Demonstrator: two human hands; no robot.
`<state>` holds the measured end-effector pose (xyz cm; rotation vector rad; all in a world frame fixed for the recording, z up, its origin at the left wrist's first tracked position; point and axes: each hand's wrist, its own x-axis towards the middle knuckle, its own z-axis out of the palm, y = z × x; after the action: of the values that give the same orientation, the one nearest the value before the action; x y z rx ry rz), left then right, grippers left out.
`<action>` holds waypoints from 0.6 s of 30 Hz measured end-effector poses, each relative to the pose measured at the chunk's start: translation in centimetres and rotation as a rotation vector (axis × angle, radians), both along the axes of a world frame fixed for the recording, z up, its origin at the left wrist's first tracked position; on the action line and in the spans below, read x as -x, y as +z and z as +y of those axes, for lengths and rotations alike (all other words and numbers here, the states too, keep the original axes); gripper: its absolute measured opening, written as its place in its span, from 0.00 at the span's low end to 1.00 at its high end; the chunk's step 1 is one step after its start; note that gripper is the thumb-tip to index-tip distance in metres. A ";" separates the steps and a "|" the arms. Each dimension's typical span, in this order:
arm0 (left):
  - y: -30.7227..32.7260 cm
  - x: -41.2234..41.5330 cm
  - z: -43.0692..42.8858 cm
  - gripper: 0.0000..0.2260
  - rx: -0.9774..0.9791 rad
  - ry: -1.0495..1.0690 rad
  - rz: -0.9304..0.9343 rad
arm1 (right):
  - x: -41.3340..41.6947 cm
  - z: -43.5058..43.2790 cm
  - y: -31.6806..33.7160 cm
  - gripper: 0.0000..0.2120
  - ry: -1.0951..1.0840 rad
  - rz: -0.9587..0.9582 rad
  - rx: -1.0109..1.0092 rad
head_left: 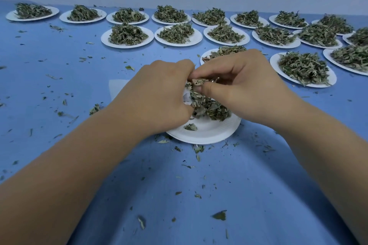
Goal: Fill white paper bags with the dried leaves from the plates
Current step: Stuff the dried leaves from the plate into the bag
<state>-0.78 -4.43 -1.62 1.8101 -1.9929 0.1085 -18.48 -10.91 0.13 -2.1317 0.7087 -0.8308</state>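
Over the plate (209, 132), left hand (159, 93) curls tight round the bag (187, 98); right hand (245, 85) pinches leaves (199, 82) at its mouth, above the plate's middle.

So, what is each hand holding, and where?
Left hand grips the small white paper bag, apparently at its mouth; right hand pinches dried green leaves there.

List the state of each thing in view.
Left hand: grips the white paper bag.
Right hand: pinches dried leaves beside the bag.
Near plate: nearly emptied, some leaves left.
Other plates: heaped with leaves.
Table: strewn with leaf crumbs.
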 end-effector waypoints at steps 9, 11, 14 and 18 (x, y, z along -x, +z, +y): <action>-0.2 0.5 0.0 0.16 0.066 -0.006 -0.031 | -0.9 0.0 -0.6 0.15 -0.055 -0.087 -0.027; 0.0 0.5 0.1 0.15 0.080 -0.004 -0.015 | -1.0 0.0 -0.6 0.11 -0.065 -0.062 -0.004; 0.0 0.2 0.2 0.16 0.053 0.008 0.000 | -0.5 -0.3 -0.5 0.06 0.029 -0.087 -0.114; -0.1 -0.1 0.3 0.15 0.030 0.025 0.076 | 0.5 -0.8 -0.3 0.12 0.159 -0.066 -0.158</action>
<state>-0.64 -4.15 -1.68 1.7936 -1.9073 0.0749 -18.98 -11.66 -0.13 -1.9808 0.5442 -0.7319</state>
